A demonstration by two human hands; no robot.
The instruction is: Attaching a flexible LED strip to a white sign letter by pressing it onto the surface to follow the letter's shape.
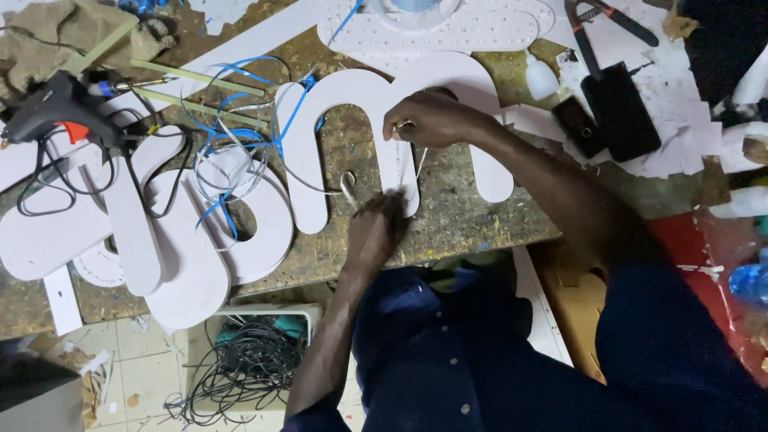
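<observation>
A large white foam letter with two arches (pixel 364 104) lies flat on the worn wooden workbench (pixel 472 216). My right hand (pixel 432 118) rests on the letter's middle leg, fingers pinched on a thin white wire (pixel 419 160). My left hand (pixel 374 232) is at the lower end of that leg, fingers closed on the same wire near the bench's front edge. A loose loop of the wire (pixel 349 186) curls just left of my left hand. A tangle of blue and white wires (pixel 232 152) trails off to the left.
More white foam letters (pixel 184 256) lie at the left. A black glue gun (pixel 56 108) sits at the far left, two dark phones (pixel 612 112) and pliers (pixel 592 24) at the back right. A box of black cable (pixel 248 360) stands on the floor below.
</observation>
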